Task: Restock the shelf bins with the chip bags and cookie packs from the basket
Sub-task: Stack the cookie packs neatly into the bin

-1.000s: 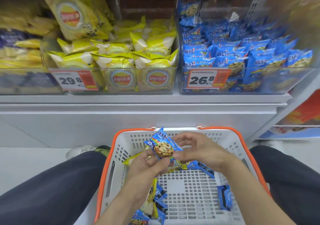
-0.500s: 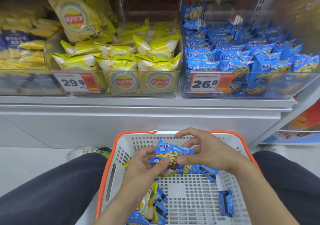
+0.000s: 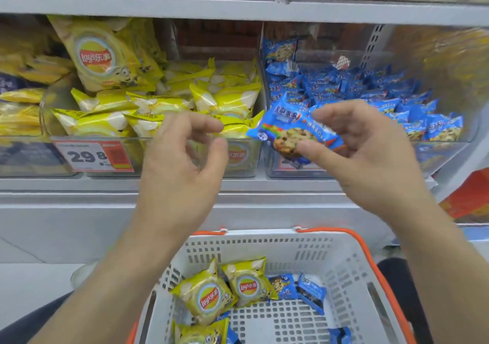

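Observation:
My right hand pinches a blue cookie pack between thumb and fingers, just in front of the clear bin of blue cookie packs. Held up beside it, my left hand has loosely curled fingers and holds nothing, in front of the clear bin of yellow chip bags. Below, the white basket with an orange rim holds yellow chip bags and blue cookie packs.
Price tags reading 29.8 hang on the chip bin's front. A large yellow chip bag stands at the back left. More bins sit on the shelf above. My dark-trousered legs flank the basket.
Both hands rose from the basket to shelf height. My left hand let go of the cookie pack, which my right hand now holds alone near the cookie bin.

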